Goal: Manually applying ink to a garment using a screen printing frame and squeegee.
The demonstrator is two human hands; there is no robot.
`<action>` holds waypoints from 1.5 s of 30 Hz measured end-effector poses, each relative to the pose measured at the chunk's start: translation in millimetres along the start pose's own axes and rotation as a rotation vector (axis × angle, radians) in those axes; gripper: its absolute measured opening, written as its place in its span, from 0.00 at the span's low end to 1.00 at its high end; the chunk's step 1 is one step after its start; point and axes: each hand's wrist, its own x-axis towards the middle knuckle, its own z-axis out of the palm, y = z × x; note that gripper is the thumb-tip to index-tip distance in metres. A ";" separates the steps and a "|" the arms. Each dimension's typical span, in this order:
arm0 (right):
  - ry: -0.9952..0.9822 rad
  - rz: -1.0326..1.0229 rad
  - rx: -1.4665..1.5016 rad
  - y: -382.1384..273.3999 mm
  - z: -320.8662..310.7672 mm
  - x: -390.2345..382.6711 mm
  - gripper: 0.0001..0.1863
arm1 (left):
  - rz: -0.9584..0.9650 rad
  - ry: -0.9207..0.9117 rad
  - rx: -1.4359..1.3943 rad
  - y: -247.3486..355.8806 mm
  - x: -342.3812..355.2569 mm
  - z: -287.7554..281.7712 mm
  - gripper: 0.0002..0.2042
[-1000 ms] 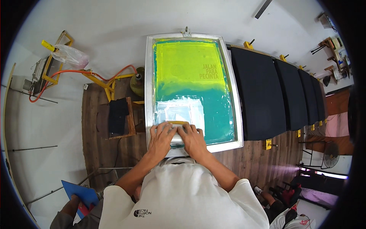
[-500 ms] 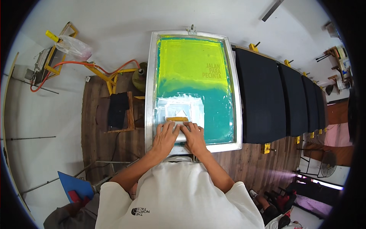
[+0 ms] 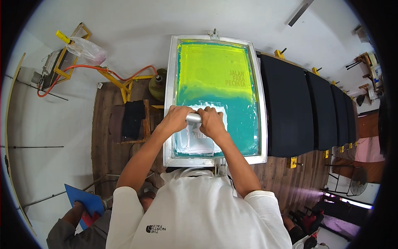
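A metal-framed screen (image 3: 262, 99) lies in front of me, its mesh coated yellow at the far part and teal nearer, with a white-inked patch (image 3: 190, 143) at the near left showing faint lettering. Both hands are closed over a silver-handled squeegee (image 3: 193, 117) standing across the far part of that patch: my left hand (image 3: 176, 118) on the left end, my right hand (image 3: 212, 122) on the right. The squeegee's blade is hidden beneath the handle and fingers.
Black garments on boards (image 3: 288, 103) line the right. At left stand a yellow metal rack (image 3: 124, 91), a gas cylinder (image 3: 155, 90) with orange hose, and a stool with black cloth (image 3: 130, 118). A co-worker (image 3: 70, 232) holds a blue board at lower left; another person sits lower right.
Both hands and the squeegee have moved away from me, from the screen's near edge toward its middle, uncovering the near part of the white patch and its lettering.
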 end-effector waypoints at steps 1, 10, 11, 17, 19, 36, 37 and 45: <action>-0.018 -0.004 -0.010 0.1 0.8 2.6 0.21 | 0.005 -0.024 -0.022 -1.1 1.0 -1.8 0.20; -0.201 -0.161 -0.074 -4.6 -0.8 2.8 0.22 | -0.132 -0.020 0.038 16.7 -37.6 2.9 0.23; -0.197 -0.181 -0.078 -6.0 -0.6 -2.8 0.22 | -0.174 -0.042 0.025 20.9 -44.0 5.4 0.25; -0.263 -0.307 -0.122 -5.8 -2.2 -39.1 0.20 | -0.242 -0.051 0.077 48.6 -90.1 36.2 0.29; -0.279 -0.356 -0.149 -2.2 -5.3 -52.3 0.18 | -0.238 -0.010 0.069 67.6 -101.1 44.0 0.21; 0.232 -0.196 -0.432 -9.2 15.5 -76.4 0.24 | 0.086 0.173 0.045 21.2 -62.2 62.7 0.38; 0.235 -0.202 -0.439 -11.6 25.8 -79.5 0.23 | 0.070 0.169 0.050 17.8 -68.1 68.8 0.39; 0.076 -0.259 -0.317 -21.2 31.9 -96.3 0.23 | -0.018 0.164 0.197 33.5 -104.0 63.2 0.34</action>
